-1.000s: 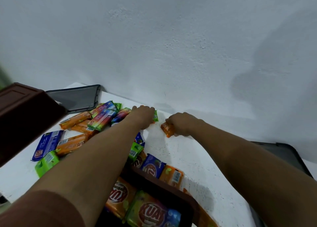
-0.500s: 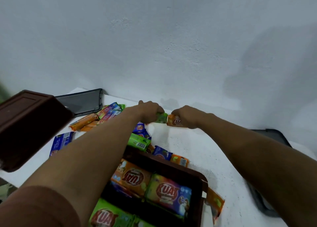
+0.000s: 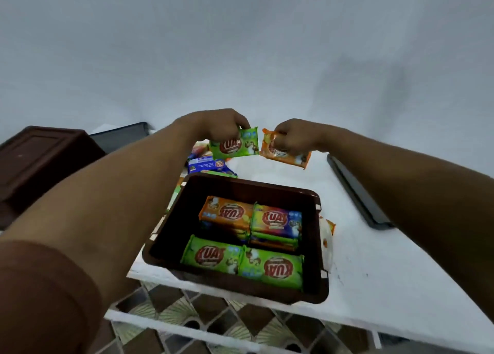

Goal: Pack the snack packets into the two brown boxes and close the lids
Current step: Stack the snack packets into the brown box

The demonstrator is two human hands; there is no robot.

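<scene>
My left hand (image 3: 219, 126) grips a green snack packet (image 3: 238, 145) in the air, just beyond the far rim of an open brown box (image 3: 318, 246). Beside it, my right hand (image 3: 292, 135) grips an orange snack packet (image 3: 287, 154). Both packets hang above the white table (image 3: 374, 260). Inside the box lie several packets: orange and multicoloured ones at the back, two green ones at the front. A second brown box (image 3: 40, 163) stands at the far left. A blue packet (image 3: 207, 165) and other loose packets lie behind the open box, mostly hidden by my left arm.
A dark lid (image 3: 359, 193) lies flat on the table to the right, and another dark lid (image 3: 120, 137) leans by the wall behind the left box. An orange packet (image 3: 327, 230) sits against the open box's right side. The box overhangs the table's front edge above a tiled floor.
Both hands picked packets up off the table at the back and now hold them lifted, nearer the open box. The view has tilted down, showing the whole box.
</scene>
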